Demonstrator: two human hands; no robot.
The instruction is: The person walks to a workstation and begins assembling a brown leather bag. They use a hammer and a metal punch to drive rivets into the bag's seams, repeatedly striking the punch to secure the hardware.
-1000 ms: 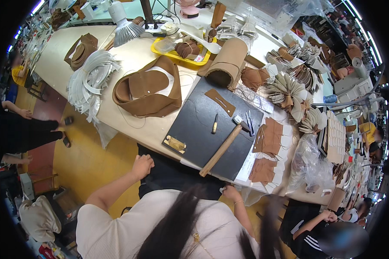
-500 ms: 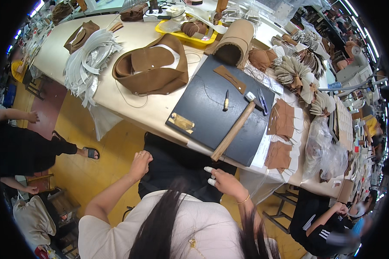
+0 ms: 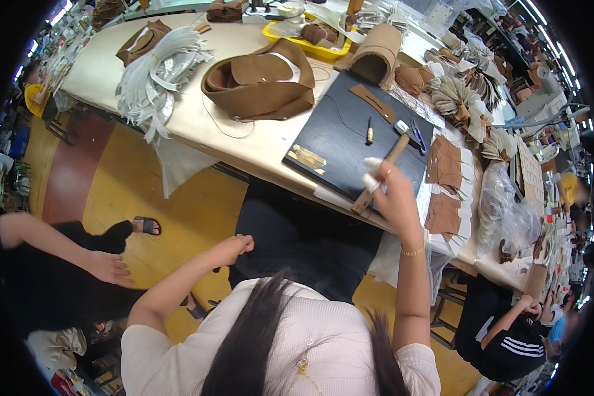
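My right hand (image 3: 397, 195) is over the front edge of a dark board (image 3: 340, 138), above the wooden handle of a hammer (image 3: 395, 150). White covers wrap two of its fingertips, its fingers are apart, and it holds nothing. Down by my lap, my left hand (image 3: 239, 247) is curled closed, with nothing visible in it. On the board lie an awl-like tool with a pale handle (image 3: 369, 135), purple-handled scissors or snips (image 3: 418, 138) and a brown strip with a slit (image 3: 372, 102). A tan patch (image 3: 308, 160) is on its near left corner.
Left of the board rests a brown leather bag piece (image 3: 264, 89) with loose thread; beyond is a white strip bundle (image 3: 155, 86). A brown roll (image 3: 378, 53) and yellow tray (image 3: 310, 43) stand behind. Brown pieces (image 3: 445, 162) lie right. Another person's arm (image 3: 59, 244) is at left.
My right hand has moved forward and up from my lap to over the hammer handle. My left hand stays low and closed. The person at left has come nearer, and the view has shifted.
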